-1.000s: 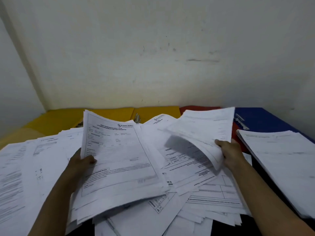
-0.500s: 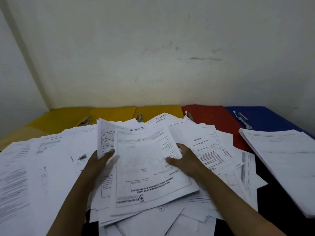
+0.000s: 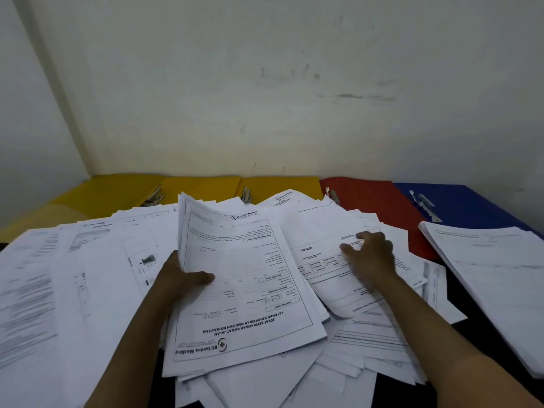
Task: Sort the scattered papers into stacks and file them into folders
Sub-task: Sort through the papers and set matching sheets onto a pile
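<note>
Left hand point(image 3: 179, 282) grips a sheaf of forms point(image 3: 244, 290) at frame centre — right hand point(image 3: 371, 254), fingers loosely spread, rests on the scattered papers point(image 3: 338, 231).

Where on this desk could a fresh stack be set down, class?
Bare patches: the red folder and blue folder by the wall, and the yellow folders. A dark strip of desk lies between the central heap and the right stack. Elsewhere loose papers crowd everything.

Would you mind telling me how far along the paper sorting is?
Early. Done: one neat stack lies at the right. In hand: the left hand holds a bundle of forms; the right hand reaches onto loose sheets. Left: the scattered pile, and the blue folder holds nothing visible.
</note>
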